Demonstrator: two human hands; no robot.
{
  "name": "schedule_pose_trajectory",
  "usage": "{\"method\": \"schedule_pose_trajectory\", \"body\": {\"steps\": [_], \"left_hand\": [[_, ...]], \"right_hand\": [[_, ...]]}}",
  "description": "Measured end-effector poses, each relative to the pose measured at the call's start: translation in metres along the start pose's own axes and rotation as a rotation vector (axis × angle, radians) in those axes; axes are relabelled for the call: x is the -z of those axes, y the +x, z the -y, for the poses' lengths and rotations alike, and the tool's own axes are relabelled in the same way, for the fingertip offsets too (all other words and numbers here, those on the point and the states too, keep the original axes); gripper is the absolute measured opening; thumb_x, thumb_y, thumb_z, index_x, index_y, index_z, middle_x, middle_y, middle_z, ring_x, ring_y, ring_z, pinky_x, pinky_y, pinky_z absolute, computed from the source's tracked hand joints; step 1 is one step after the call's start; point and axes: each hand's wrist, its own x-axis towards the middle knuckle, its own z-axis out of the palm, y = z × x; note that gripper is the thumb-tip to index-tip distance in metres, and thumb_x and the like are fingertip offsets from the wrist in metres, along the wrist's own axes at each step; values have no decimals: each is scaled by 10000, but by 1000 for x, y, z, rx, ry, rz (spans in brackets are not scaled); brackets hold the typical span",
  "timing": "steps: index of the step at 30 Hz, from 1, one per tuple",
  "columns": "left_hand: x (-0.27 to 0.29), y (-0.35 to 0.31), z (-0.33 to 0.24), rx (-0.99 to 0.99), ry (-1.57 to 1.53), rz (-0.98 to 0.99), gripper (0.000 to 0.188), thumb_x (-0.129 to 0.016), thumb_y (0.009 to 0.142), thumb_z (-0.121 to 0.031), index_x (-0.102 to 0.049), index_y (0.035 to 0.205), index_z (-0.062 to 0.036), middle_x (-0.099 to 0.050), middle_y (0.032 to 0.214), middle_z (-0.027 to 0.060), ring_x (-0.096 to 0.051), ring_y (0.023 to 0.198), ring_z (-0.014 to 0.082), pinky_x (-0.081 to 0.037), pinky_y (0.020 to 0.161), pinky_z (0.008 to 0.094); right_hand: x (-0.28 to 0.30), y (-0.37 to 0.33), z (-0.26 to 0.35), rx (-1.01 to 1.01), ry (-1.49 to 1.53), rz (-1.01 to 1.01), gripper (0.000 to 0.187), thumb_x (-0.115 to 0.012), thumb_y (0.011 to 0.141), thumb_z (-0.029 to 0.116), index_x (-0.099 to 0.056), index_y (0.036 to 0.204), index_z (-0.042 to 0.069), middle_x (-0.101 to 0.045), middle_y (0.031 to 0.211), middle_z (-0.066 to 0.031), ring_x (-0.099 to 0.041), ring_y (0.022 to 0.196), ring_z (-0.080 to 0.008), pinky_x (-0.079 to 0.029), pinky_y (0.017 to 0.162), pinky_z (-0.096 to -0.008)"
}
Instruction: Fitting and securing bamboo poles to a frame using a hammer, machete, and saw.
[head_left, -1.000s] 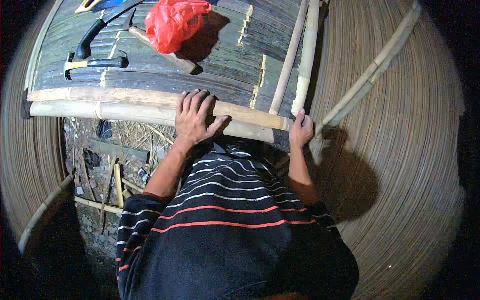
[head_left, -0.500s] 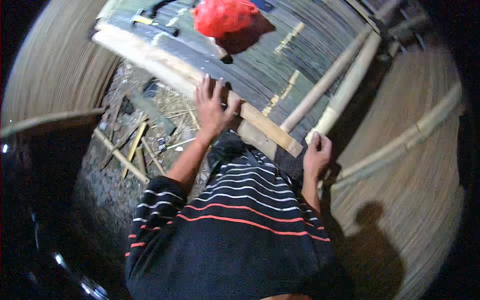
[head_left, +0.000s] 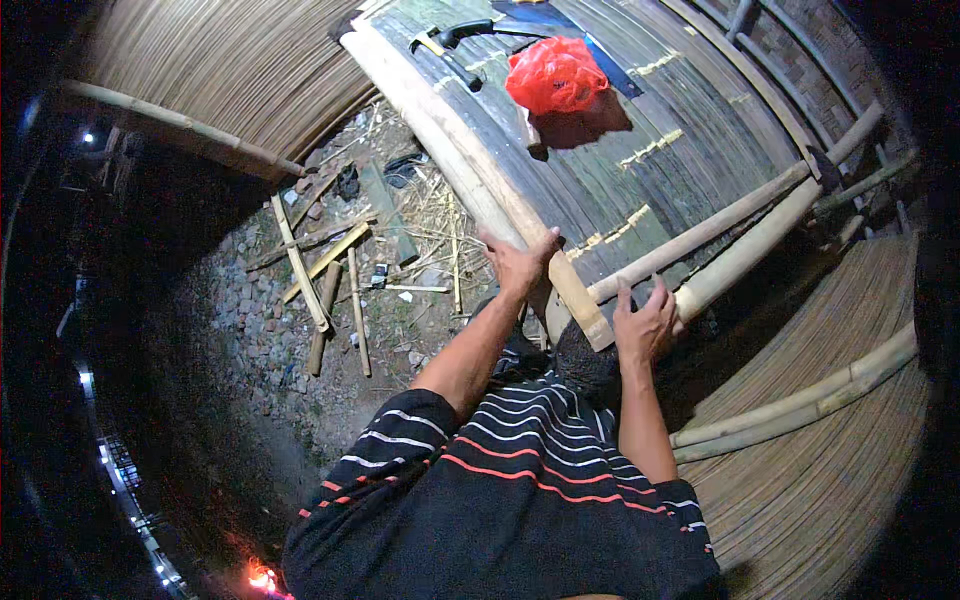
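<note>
My left hand [head_left: 518,262] is closed round a pale wooden plank [head_left: 578,300] that lies along the near-left edge of a slatted bamboo platform [head_left: 560,180]. The plank's squared end reaches past the platform corner. Beside that end, my right hand [head_left: 647,322] has its fingers apart and rests at the near ends of two bamboo poles, a thinner pole [head_left: 710,228] and a thicker pole [head_left: 750,245]. Nothing shows in its grasp. A red plastic bag [head_left: 556,76] sits on the slats beyond my hands.
A hammer [head_left: 448,60] and a black-handled tool [head_left: 468,32] lie on the platform's far-left part. Sticks [head_left: 300,265], straw [head_left: 440,215] and stones [head_left: 250,340] litter the ground at left. Woven bamboo walls [head_left: 820,420] and a bamboo rail [head_left: 800,405] stand at right.
The view has swung, so the platform sits farther right. My right hand's fingers have spread from a bent grip at the pole end. My left hand remains on the plank, nearer its end.
</note>
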Motion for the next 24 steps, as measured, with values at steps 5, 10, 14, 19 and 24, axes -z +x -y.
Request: {"method": "schedule_pose_trajectory", "body": {"steps": [5, 10, 14, 19, 24], "left_hand": [[1, -1, -5, -23, 26, -7, 1531, -926, 638, -569, 90, 1559, 112, -160, 1570, 419, -230, 1480, 520, -260, 1236, 496], [1, 6, 9, -93, -7, 62, 1538, -890, 670, -614, 137, 1551, 120, -65, 1596, 425, -151, 1517, 504, -244, 1241, 507], [4, 2, 11, 42, 49, 180, 1532, -856, 692, -651, 168, 1558, 90, -92, 1614, 392, -174, 1508, 517, -222, 1239, 543], [9, -3, -3, -599, 503, 0, 1240, -799, 762, -653, -117, 1615, -66, -200, 1600, 339, -252, 1489, 489, -227, 1207, 618], [23, 42, -5, -1499, 672, 747, 739, -784, 804, -430, -523, 1448, -178, -484, 1468, 189, -407, 1414, 374, -277, 1199, 549]], "right_hand": [[2, 29, 25, -188, 148, 119, 819, -765, 868, 533, -487, 1381, -42, -687, 972, -264, -664, 902, -470, -515, 814, -522], [12, 47, 37, -333, 92, 239, 893, -767, 856, 553, -443, 1389, -85, -641, 1208, -363, -632, 1108, -514, -491, 955, -544], [5, 40, 29, -413, 161, 213, 942, -810, 817, 549, -387, 1384, -73, -633, 1201, -380, -624, 1131, -521, -487, 982, -533], [8, 35, 32, -471, 103, 218, 1018, -904, 699, 543, -423, 1354, -72, -640, 1200, -362, -639, 1101, -519, -513, 962, -520], [-8, 49, 39, -484, 130, 216, 1043, -914, 726, 474, -391, 1410, -115, -640, 1224, -374, -661, 1136, -471, -548, 968, -481]]}}
